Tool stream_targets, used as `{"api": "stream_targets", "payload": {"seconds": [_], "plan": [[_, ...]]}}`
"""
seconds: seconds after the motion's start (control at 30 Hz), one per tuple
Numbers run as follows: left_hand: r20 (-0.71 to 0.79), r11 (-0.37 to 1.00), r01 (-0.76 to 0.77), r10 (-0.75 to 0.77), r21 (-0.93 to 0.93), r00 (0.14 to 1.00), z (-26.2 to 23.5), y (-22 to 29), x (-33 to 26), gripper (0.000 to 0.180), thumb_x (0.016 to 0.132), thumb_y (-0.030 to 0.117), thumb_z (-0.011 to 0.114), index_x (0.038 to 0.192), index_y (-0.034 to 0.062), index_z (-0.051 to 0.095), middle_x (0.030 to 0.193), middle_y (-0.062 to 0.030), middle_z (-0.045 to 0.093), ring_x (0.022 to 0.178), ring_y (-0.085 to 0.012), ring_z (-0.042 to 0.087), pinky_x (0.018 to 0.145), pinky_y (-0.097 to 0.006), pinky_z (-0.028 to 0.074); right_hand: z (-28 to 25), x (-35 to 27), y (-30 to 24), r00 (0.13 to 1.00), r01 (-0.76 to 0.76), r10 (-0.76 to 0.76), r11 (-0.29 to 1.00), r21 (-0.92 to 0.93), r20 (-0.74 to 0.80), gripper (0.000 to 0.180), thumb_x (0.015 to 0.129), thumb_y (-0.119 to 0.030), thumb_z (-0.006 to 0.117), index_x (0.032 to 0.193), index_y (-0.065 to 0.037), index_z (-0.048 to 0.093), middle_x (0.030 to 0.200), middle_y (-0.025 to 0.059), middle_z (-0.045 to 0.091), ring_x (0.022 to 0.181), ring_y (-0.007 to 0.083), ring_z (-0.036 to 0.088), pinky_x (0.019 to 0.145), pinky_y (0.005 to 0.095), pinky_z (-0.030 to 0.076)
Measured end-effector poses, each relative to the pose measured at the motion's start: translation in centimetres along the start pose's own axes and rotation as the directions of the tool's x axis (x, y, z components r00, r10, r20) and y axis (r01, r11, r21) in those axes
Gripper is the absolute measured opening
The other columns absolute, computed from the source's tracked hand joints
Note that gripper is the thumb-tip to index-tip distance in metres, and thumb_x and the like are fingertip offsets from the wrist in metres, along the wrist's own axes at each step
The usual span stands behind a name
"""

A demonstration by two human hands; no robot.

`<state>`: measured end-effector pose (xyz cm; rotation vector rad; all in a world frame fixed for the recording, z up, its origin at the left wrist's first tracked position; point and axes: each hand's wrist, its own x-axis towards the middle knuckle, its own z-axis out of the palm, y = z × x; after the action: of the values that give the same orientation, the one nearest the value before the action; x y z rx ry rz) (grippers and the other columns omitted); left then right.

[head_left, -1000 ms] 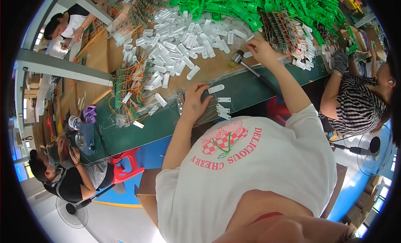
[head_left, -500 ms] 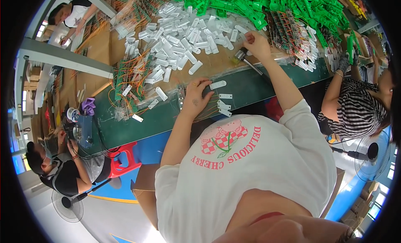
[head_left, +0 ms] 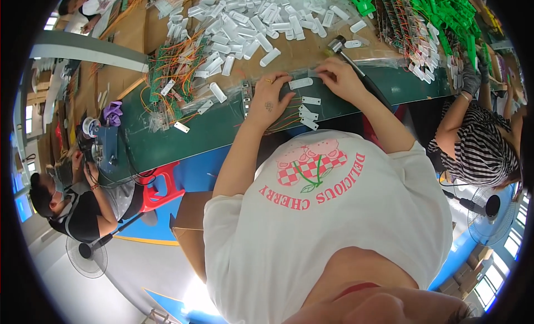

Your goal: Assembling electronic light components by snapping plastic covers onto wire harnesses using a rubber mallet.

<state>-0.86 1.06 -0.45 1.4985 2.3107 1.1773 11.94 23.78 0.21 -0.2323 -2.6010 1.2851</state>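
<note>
Left hand: your left hand (head_left: 271, 101) curves over the table, thumb and forefinger apart; can't tell if they grip anything.
Right hand: your right hand (head_left: 342, 80) has fingers bent toward the thumb; can't tell what they pinch, if anything.
White oblong piece (head_left: 301, 83): between your hands, just beside the left fingertips.
Wired white tabs (head_left: 310, 113): nearer you, by the table edge.
Hammer (head_left: 357, 67): beyond your right wrist.
White pile (head_left: 239, 32): farther out.

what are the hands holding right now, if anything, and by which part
The left hand is at the left end of a white strip; gripped or merely touched, I can't tell. Whether the right hand holds anything is also unclear.
</note>
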Motion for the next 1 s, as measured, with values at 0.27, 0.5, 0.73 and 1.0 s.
{"api": "stream_targets", "payload": {"seconds": [0.27,0.5,0.73,1.0], "plan": [[-0.008,1.0,0.005,-0.005,0.02,1.0,-0.2,0.1,-0.4,0.04,0.08,0.013,0.078,0.118,0.0054,0.065,0.124,-0.0114,0.06,0.118,-0.0338,0.056,0.102,-0.043,0.043,1.1,-0.4,-1.4,0.969,0.194,-0.214,0.968,-0.161,-0.12,0.018,0.085,-0.008,0.073,0.103,-0.005,0.071,0.101,0.0106,0.062,0.089,0.03,0.064,0.077,0.0379,0.053],[-0.012,1.0,0.003,-0.003,0.028,1.0,-0.2,0.2,-0.3,0.043,0.079,0.012,0.078,0.12,0.0057,0.064,0.125,-0.0117,0.06,0.118,-0.0344,0.055,0.102,-0.044,0.043,3.5,1.0,-1.2,0.886,0.462,-0.461,0.862,-0.207,0.054,0.023,0.081,-0.004,0.074,0.103,-0.006,0.072,0.102,0.0088,0.062,0.091,0.0283,0.061,0.075,0.0385,0.049],[-0.017,1.0,-0.013,0.013,0.024,1.0,0.0,-0.1,-0.2,0.043,0.078,0.013,0.079,0.117,0.0049,0.064,0.121,-0.0113,0.059,0.116,-0.0333,0.055,0.101,-0.044,0.042,4.0,0.8,-1.2,0.872,0.479,-0.488,0.835,-0.269,0.04,0.026,0.081,-0.008,0.075,0.107,-0.01,0.071,0.104,0.0082,0.062,0.091,0.029,0.06,0.075,0.0401,0.047],[-0.018,1.0,0.004,-0.003,0.031,1.0,0.1,-0.1,-0.5,0.043,0.078,0.013,0.079,0.118,0.0053,0.065,0.122,-0.0109,0.06,0.117,-0.0328,0.056,0.101,-0.044,0.043,-0.7,-0.7,-2.5,0.865,0.062,-0.403,0.676,-0.734,-0.299,0.035,0.088,-0.018,0.069,0.123,-0.013,0.062,0.113,0.0106,0.061,0.098,0.0341,0.061,0.08,0.0416,0.05]]}}
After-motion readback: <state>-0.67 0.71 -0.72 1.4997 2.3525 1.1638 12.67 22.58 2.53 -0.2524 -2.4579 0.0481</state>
